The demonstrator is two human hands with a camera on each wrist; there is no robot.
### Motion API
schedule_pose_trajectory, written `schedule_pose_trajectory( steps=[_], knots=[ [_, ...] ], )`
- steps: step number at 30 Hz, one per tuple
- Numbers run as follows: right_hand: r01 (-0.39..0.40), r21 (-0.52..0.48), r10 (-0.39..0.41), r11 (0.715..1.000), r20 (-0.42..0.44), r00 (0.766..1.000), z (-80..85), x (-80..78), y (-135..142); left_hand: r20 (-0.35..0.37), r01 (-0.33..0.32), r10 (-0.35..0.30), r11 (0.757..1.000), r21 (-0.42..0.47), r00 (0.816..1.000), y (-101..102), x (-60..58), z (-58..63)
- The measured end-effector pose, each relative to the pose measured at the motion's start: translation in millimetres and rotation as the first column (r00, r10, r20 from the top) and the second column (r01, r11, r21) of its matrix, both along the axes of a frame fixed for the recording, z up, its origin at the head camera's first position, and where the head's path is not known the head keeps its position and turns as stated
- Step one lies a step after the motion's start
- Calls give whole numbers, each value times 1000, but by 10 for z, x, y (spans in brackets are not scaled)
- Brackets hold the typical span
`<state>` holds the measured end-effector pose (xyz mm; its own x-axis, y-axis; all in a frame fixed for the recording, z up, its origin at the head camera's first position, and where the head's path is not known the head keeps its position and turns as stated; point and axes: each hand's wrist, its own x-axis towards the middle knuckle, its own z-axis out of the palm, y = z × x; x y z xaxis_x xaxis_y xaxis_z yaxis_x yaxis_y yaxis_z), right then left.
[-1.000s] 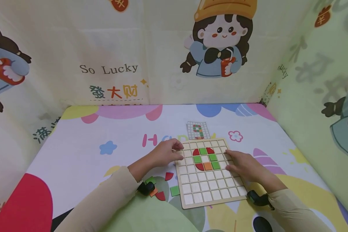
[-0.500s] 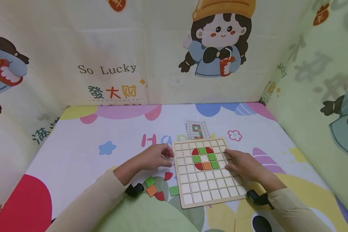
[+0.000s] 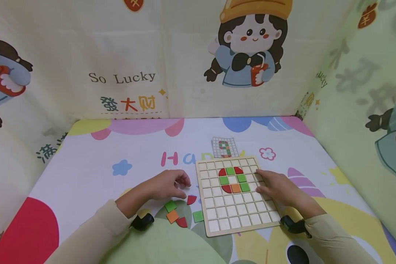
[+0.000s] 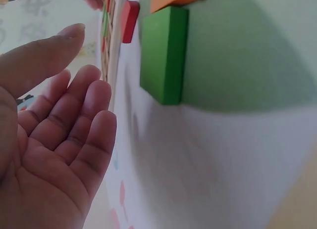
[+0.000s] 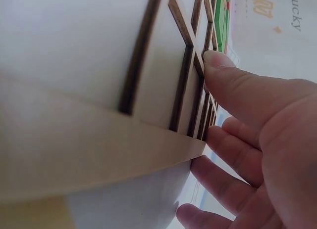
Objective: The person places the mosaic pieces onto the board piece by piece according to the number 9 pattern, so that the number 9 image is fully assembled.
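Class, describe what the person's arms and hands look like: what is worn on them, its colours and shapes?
Both the left sleeve and right sleeve are plain beige, ending short of the hands. A small, rounded black camera sits by each cuff. The left hand and right hand show no gloves or rings.

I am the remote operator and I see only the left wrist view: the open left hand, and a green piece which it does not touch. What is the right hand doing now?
Observer: The right hand is at the right side of the wooden grid board, with its thumb on top.

Operator: Thank you. Is there something beyond the far edge of this board?

Observer: Yes, a small card with a printed colored pattern lies there.
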<state>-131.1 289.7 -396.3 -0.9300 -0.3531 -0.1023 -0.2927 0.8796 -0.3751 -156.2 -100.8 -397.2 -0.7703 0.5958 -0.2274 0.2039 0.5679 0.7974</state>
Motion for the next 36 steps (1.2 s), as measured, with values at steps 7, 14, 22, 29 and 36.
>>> schedule_pose_trajectory(
  steps=[7,14,22,29,36],
  knots=[
    [16,-9,-15,1000,7,1000,9,10,-10,-24,-24,24,1000,8,999,-124,65,12],
    [12,-18,-12,1000,-14,1000,-14,8,17,-39,-35,34,999,-26,999,-220,141,52],
    [19,-26,-20,999,-5,1000,-31,0,26,-30,-23,22,999,-43,999,-329,207,47],
    [31,-28,-30,999,6,1000,-14,11,14,4,15,-15,999,-38,1000,-411,274,-4],
    [29,-19,-29,999,10,1000,-13,9,5,-11,74,-74,997,-30,997,-445,311,-44]
  ],
)
